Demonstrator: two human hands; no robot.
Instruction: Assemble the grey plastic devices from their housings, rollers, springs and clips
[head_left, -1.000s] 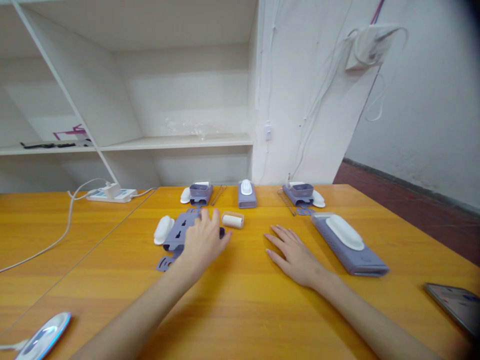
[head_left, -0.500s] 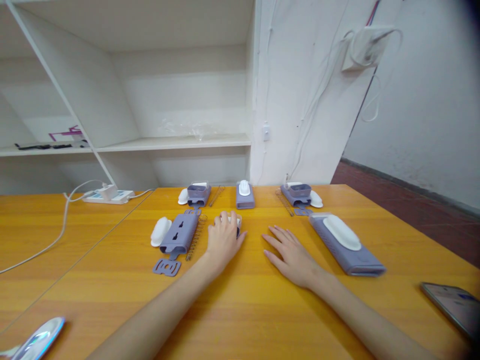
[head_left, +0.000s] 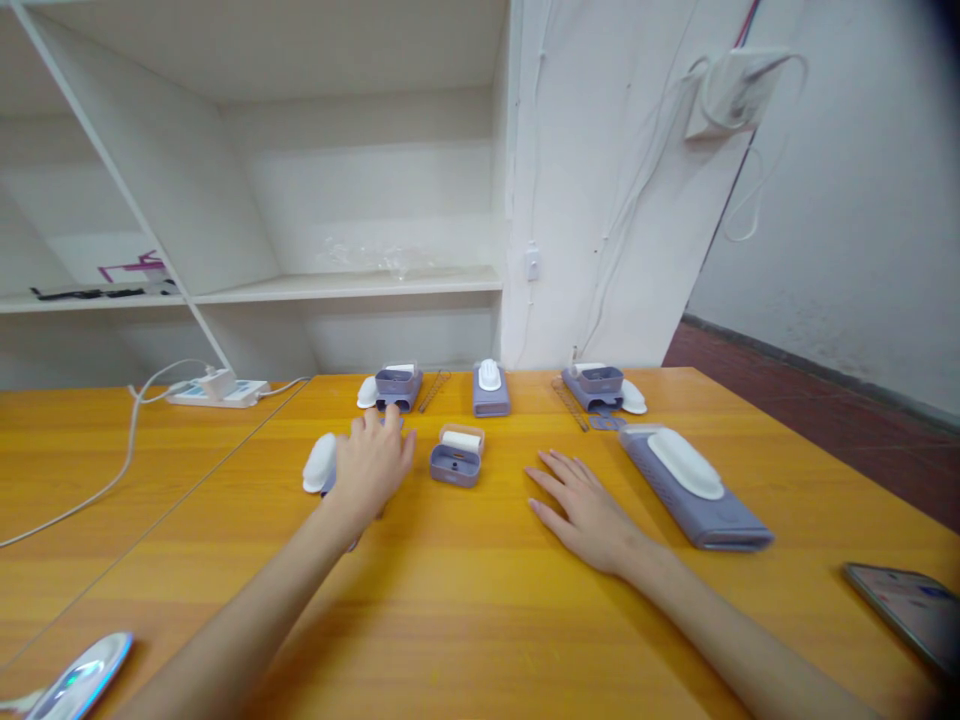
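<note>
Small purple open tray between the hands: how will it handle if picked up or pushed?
The purple tray is probably light for its size, since it looks hollow. It likely keeps its shape, given the even, unbent rim. It seems unlikely to tip, being low and wide, but pushed backward may nudge the white roll behind.

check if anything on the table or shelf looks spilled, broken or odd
Nothing looks spilled or broken; the nearest purple cup on the table sits open side up. Only the crumpled clear plastic on the shelf seems odd, lying loose like discarded wrapping. The left hand blocks the view beneath it, so I can't judge there.
</note>
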